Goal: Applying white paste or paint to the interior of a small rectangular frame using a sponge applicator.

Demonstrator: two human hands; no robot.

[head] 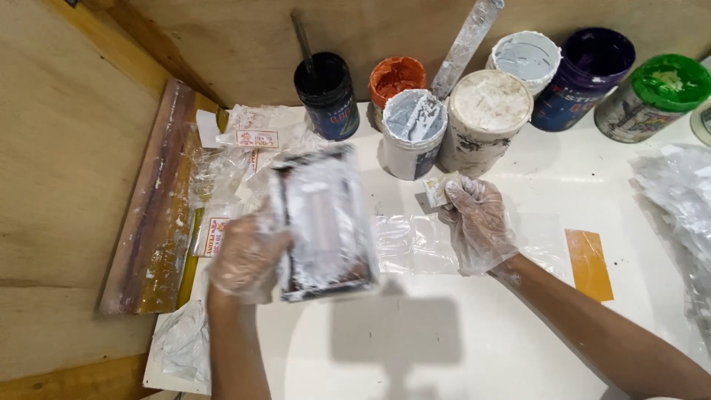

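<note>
- Framed screen (324,222): flat, rigid, white-smeared, blurred; raised over the white table (444,348). Likely light but slippery; best held by its frame edges.
- Left hand (248,255), gloved: closed on the frame's left edge.
- Right hand (478,222), gloved: pinches a small card (437,189) above clear plastic film (415,244).
- Paint tubs (485,118) stand behind.

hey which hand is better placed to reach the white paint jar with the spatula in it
Right, probably. The right hand, pinching a small paint-smeared card, sits just below the white paint jar. The left hand is farther off and grips the paint-coated frame.
</note>
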